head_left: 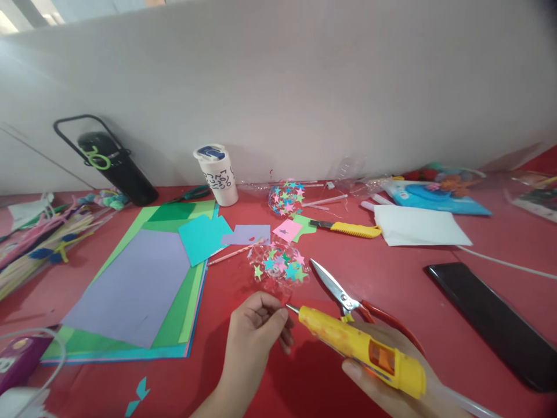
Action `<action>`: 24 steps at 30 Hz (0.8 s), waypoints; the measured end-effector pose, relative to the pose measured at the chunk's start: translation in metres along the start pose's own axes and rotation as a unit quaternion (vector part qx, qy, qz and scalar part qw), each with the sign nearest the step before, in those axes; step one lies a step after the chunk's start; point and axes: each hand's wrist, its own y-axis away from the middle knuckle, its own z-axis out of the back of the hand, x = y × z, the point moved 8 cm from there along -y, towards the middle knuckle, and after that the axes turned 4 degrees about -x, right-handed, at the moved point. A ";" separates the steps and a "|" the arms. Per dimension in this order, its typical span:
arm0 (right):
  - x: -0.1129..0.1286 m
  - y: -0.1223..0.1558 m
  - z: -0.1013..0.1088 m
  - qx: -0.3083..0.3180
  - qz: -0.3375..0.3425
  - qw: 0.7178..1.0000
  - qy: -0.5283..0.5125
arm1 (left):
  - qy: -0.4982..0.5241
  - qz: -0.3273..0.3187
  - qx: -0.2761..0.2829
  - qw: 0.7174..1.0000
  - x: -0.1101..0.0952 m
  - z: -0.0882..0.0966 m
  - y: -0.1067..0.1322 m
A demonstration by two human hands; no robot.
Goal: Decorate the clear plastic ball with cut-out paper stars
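So that nozzle point(293, 309) could presumably be directed toward left hand point(252, 328), yellow glue gun point(342, 338) was gripped by right hand point(383, 397); left fingers were curled, anything pinched indeterminable.

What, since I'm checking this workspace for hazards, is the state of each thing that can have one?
Glue gun: in the right hand, tip toward the left hand
Left fingers: curled, grip unclear
Scissors: blades look closed
Utility knife: lying flat, blade exposure unclear
Tumbler: upright, lid on
Black bottle: standing, carry loop raised
Phone: lying flat, unlit
Colored sheets: stacked, overlapping
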 end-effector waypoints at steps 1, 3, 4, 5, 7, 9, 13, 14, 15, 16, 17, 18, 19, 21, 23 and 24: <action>0.000 0.000 0.000 0.003 -0.002 1.000 0.002 | -0.004 0.001 0.003 1.000 0.000 -0.001 0.000; 0.000 -0.001 0.001 0.011 -0.015 1.000 0.007 | -0.019 -0.003 0.005 1.000 0.001 0.000 0.000; 0.001 -0.001 0.001 0.015 -0.022 1.000 0.006 | -0.036 -0.011 0.001 0.999 0.000 0.001 -0.001; 0.002 -0.002 0.002 0.019 -0.029 0.999 0.004 | -0.064 -0.028 -0.008 0.998 -0.001 0.004 0.000; 0.007 -0.002 0.003 0.024 -0.037 0.999 -0.006 | -0.144 -0.091 -0.032 0.985 -0.009 0.008 0.001; 0.010 -0.002 0.004 0.016 -0.041 0.999 -0.022 | -0.227 -0.167 -0.048 0.958 -0.021 0.009 0.006; -0.015 0.001 0.010 -0.026 -0.157 0.982 -0.105 | -0.204 -0.158 -0.043 0.965 -0.021 0.008 0.010; -0.027 0.003 0.012 -0.035 -0.206 0.969 -0.133 | -0.166 -0.123 -0.031 0.978 -0.017 0.007 0.008; -0.039 0.003 0.015 -0.043 -0.247 0.955 -0.160 | -0.127 -0.084 -0.017 0.988 -0.011 0.005 0.006; -0.048 0.002 0.018 -0.049 -0.272 0.944 -0.182 | -0.092 -0.049 0.000 0.995 -0.006 0.003 0.004; -0.055 -0.002 0.022 -0.050 -0.280 0.938 -0.199 | -0.065 -0.016 0.019 0.998 -0.001 0.000 0.002; -0.059 -0.007 0.026 -0.043 -0.274 0.937 -0.211 | -0.042 0.012 0.036 0.998 0.004 -0.003 0.001; -0.062 -0.013 0.030 -0.032 -0.264 0.942 -0.204 | -0.021 0.041 0.051 0.998 0.009 -0.005 0.000; -0.067 -0.024 0.039 -0.017 -0.243 0.963 -0.112 | 0.010 0.091 0.078 0.993 0.019 -0.010 -0.001; -0.072 -0.033 0.046 -0.012 -0.218 0.975 0.051 | 0.024 0.121 0.099 0.987 0.026 -0.013 0.000; -0.072 -0.036 0.049 -0.014 -0.197 0.970 0.139 | 0.026 0.128 0.109 0.985 0.028 -0.014 0.000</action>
